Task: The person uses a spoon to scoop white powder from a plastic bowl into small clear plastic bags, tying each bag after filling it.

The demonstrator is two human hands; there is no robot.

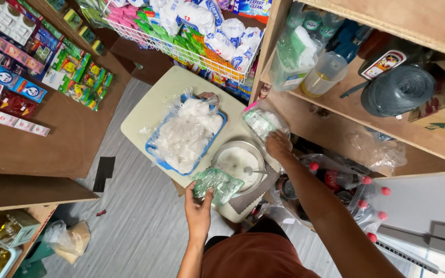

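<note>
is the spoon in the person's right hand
No, the spoon lies in the metal bowl of white powder, while the right hand rests apart on a clear bag by the shelf.

metal bowl (238, 163) sits right of tray (155, 152) on table (145, 116).

A single view comes from a camera worn on the person's head, looking almost straight down from well above a small pale table (153, 110), so the person's own shoulders fill the bottom edge and both forearms reach up into the frame. The lens is wide and stands back enough to take in the grey floor (130, 216) beneath the table, brown shelving (52, 149) on the left side of the frame and a wooden shelf unit (336, 123) on the right — their edges lean outward. The top of the frame faces forward, away from the person, toward a white wire basket (181, 51) of packets.
</note>
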